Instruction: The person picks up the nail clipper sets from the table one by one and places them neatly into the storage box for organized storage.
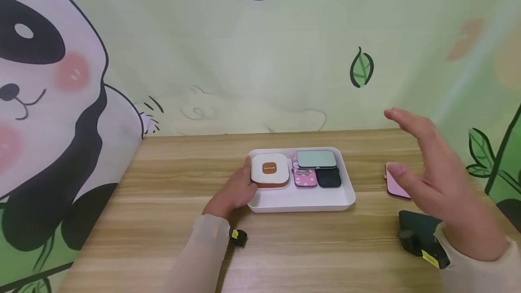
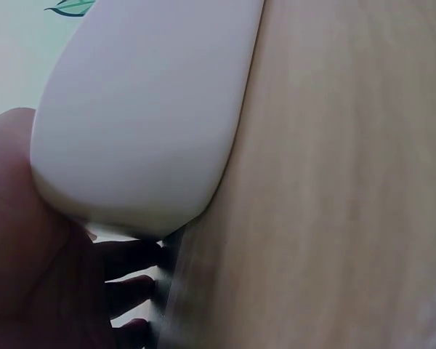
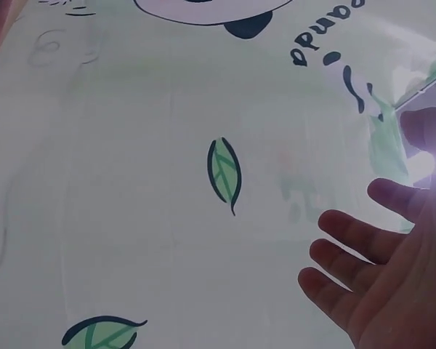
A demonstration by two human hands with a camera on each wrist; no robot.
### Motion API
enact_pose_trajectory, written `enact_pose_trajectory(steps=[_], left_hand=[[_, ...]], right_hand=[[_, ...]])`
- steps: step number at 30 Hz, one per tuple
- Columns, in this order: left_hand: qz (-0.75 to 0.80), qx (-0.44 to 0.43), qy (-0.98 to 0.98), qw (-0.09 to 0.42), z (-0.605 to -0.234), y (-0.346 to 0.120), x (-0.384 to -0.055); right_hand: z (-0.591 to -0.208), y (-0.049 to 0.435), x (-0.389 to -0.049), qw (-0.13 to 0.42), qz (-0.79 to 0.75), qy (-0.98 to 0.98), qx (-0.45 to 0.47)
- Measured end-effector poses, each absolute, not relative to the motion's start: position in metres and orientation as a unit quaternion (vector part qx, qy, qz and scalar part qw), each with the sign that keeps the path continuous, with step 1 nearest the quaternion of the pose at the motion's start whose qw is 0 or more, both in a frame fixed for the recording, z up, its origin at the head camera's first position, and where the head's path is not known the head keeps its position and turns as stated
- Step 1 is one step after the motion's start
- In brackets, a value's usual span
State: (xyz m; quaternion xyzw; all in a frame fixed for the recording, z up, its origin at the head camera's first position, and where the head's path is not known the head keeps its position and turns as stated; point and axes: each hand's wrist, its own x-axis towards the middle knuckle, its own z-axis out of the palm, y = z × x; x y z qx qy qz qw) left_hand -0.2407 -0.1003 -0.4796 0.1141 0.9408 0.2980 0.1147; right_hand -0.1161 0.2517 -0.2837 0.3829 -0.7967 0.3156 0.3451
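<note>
A white tray (image 1: 301, 203) stands on the wooden table, and my left hand (image 1: 238, 186) grips its left end. In the left wrist view, the thumb side of that hand (image 2: 22, 233) lies against the tray's outer wall (image 2: 145, 123), with the fingers partly hidden beyond the corner. Inside are a rounded white case (image 1: 270, 177) with an orange label, a pink patterned case (image 1: 305, 178), a black case (image 1: 329, 178) and a mint-green case (image 1: 316, 158) lying across those two. My right hand (image 1: 435, 175) is raised with fingers spread, holding nothing.
Right of the tray lies a pink flat case (image 1: 395, 186), partly behind the right hand. A dark green flat object (image 1: 421, 225) lies nearer, overlapped by the right wrist and its camera. A printed panda-and-leaf backdrop (image 1: 264, 58) rises along the table's far edge.
</note>
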Motion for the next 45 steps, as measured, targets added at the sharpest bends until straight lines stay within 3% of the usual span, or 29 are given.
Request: enact_pose_trajectory(steps=[9,17,29,45], left_hand=[[0.296,0.113,0.941,0.116,-0.477,-0.101,-0.241],[0.305,0.105,0.939,0.12,-0.48,-0.1,-0.241],[0.309,0.105,0.937,0.122,-0.473,-0.099,-0.236],[0.297,0.113,0.941,0.117,-0.473,-0.099,-0.237]], right_hand=[[-0.295,0.287,-0.124,0.284,0.232,-0.88,0.301],[-0.315,0.318,-0.14,0.188,0.2,-0.937,0.216],[-0.355,0.371,-0.163,0.156,0.144,-0.964,0.163],[-0.424,0.446,-0.185,-0.07,0.1,-0.989,0.079]])
